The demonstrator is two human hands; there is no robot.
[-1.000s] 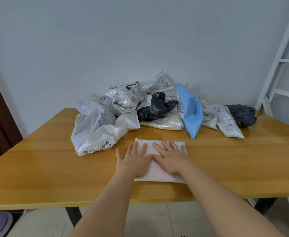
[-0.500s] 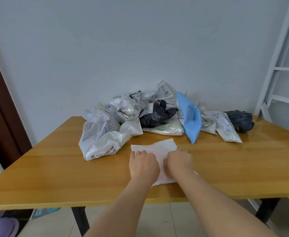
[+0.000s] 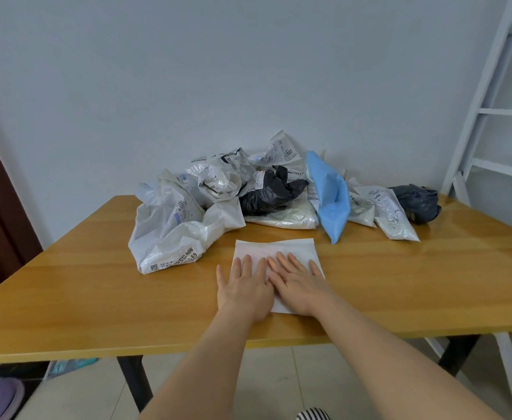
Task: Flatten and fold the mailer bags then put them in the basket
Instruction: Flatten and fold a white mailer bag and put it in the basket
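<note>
So both hands are flat on one white mailer bag point(image 3: 274, 253) near the front edge of the wooden table point(image 3: 82, 283). The left hand point(image 3: 244, 287) has straight fingers, slightly spread, palm down, with its outer edge hanging off the bag onto bare wood. The right hand point(image 3: 298, 286) is the same, fingers straight and a bit fanned, pressing down right next to the left one so the two touch. Nothing is being pinched, it's just pressing.

Handling-wise this looks like thin plastic film: super light, floppy, probably slick on that glossy tabletop, and it likely springs back unless you crease it hard. I'd hold one side down with a palm and pinch a far corner or edge to fold it over. Not fragile at all.

Count: one flattened bag under the hands, and behind it a crumpled pile point(image 3: 218, 195) against the wall. In there I can pick out one blue mailer point(image 3: 330, 198), two black ones point(image 3: 269, 192) point(image 3: 416, 203), and roughly six or seven white/clear ones, though they overlap too much to be sure. No basket anywhere in view.
</note>
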